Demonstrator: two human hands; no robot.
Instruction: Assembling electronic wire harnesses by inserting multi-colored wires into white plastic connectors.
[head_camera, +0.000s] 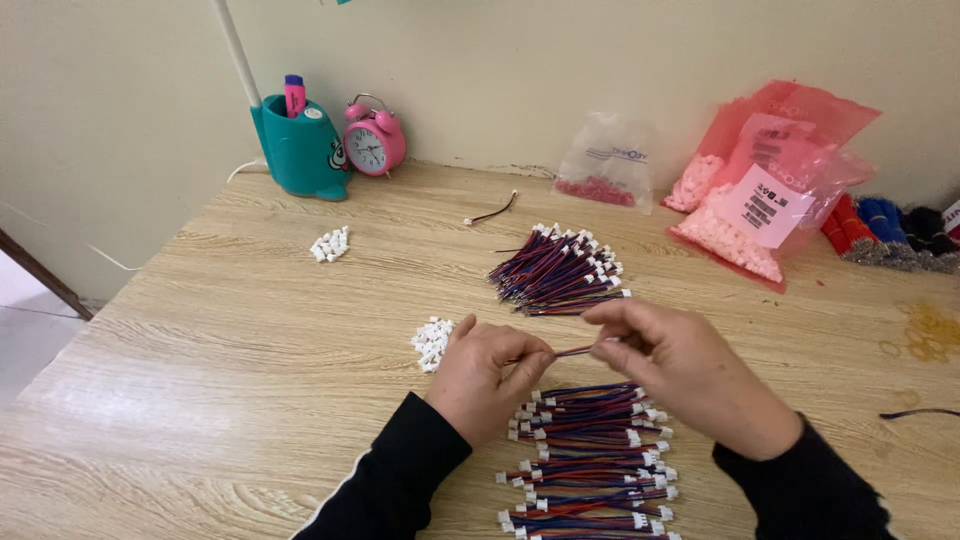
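We work at a wooden table set against a pale wall. Our left hand and right hand each pinch one end of a short red-and-blue wire, held level between them. Directly below the wire lies a stack of finished wires with white plugs at both ends. Just left of it sits a small pile of white plugs. Beyond it lies a fanned wire bundle.
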